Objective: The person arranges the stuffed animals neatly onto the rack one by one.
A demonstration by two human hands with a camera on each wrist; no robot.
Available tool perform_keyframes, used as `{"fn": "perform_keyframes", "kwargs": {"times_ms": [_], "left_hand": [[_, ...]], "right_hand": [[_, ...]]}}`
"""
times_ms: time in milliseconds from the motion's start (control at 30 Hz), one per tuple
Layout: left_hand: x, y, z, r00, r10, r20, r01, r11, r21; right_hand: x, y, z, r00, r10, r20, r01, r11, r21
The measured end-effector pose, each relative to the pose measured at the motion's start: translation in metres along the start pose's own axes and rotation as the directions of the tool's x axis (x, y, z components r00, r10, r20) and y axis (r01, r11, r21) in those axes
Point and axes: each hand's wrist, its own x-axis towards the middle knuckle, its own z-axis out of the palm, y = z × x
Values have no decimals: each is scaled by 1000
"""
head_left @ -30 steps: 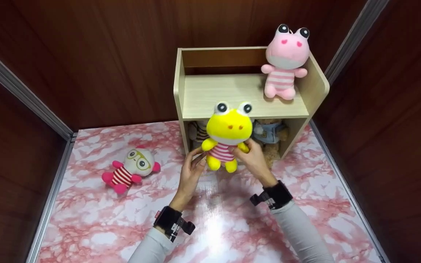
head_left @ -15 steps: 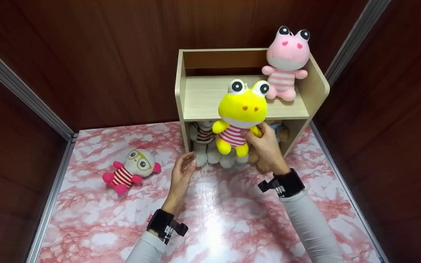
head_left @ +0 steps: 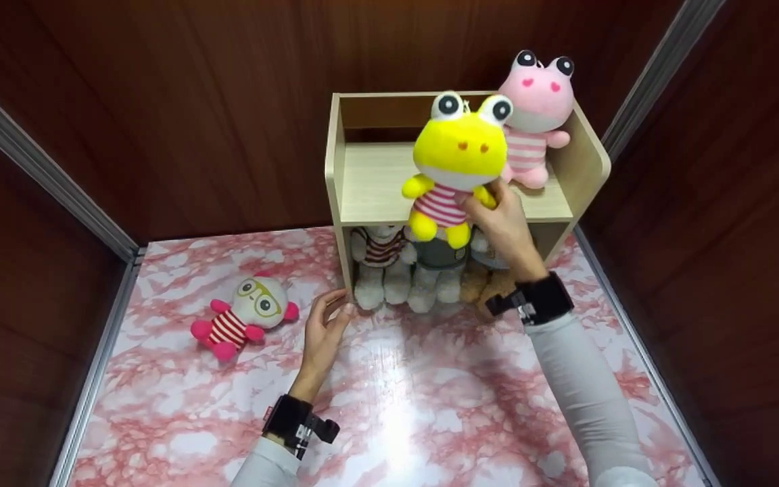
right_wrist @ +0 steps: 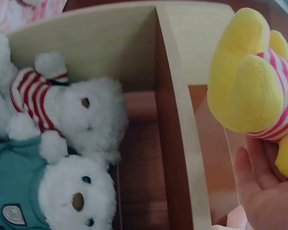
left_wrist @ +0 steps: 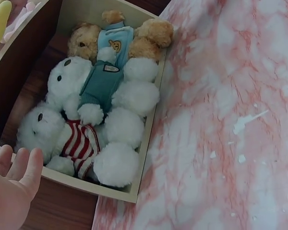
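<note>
My right hand (head_left: pixel 503 220) grips a yellow plush frog (head_left: pixel 460 152) by the side of its pink-striped body, upright in front of the upper shelf (head_left: pixel 376 182). In the right wrist view the frog's legs (right_wrist: pixel 257 91) are close to the camera, beside the shelf board's edge. A pink plush frog (head_left: pixel 531 101) sits at the right end of the upper shelf, partly hidden behind the yellow one. My left hand (head_left: pixel 322 335) holds nothing; its fingers are loosely bent near the lower left front corner of the wooden shelf unit (head_left: pixel 337 196).
The lower compartment holds a white bear in a red-striped top (left_wrist: pixel 79 146), a white bear in green (left_wrist: pixel 102 86) and a brown bear in blue (left_wrist: pixel 116 40). A panda plush with pink limbs (head_left: pixel 247 314) lies on the marbled floor (head_left: pixel 389 419). Dark wood walls (head_left: pixel 241 135) surround the area.
My right hand has raised the yellow frog from before the lower compartment to the upper shelf's height. My left hand has come away from the frog and moved down and left.
</note>
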Motion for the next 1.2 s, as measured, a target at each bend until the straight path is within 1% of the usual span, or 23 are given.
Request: {"fn": "perform_keyframes", "kwargs": {"times_ms": [133, 300, 467, 700, 833, 867, 933, 1033, 1100, 1200], "left_hand": [[0, -2, -5, 1000, 7, -9, -7, 1000, -8], [0, -2, -8, 999, 7, -31, -7, 1000, -12], [-1, -3, -12, 999, -3, -40, 3, 1000, 1], [-4, -7, -15, 998, -17, -61, 19, 999, 29], [-5, -9, -16, 997, -13, -73, 15, 999, 30], [-6, -9, -16, 997, -16, -77, 18, 999, 35], [-7, -9, -16, 996, -27, -84, 30, 999, 42], [-9, -9, -18, 995, -48, -92, 53, 997, 59], [-9, -9, -19, 994, -53, -93, 59, 996, 62], [-9, -12, -21, 995, -50, -90, 55, 997, 52]], "right_hand": [[9, -19, 3, 1000, 2, 1, -2, 1000, 0], [22, -17, -1, 1000, 21, 0, -21, 1000, -5], [33, -11, -5, 999, 42, 7, -42, 999, 2], [59, 14, -15, 999, 47, 23, -47, 998, 32], [72, 16, -16, 997, 71, 14, -72, 997, 27], [74, 16, -16, 997, 75, 13, -76, 997, 30], [78, 17, -16, 996, 87, 12, -88, 994, 68], [81, 20, -15, 992, 127, 9, -127, 982, 137], [83, 21, -14, 988, 154, 6, -153, 975, 159], [86, 24, -15, 985, 172, -4, -170, 976, 137]]}}
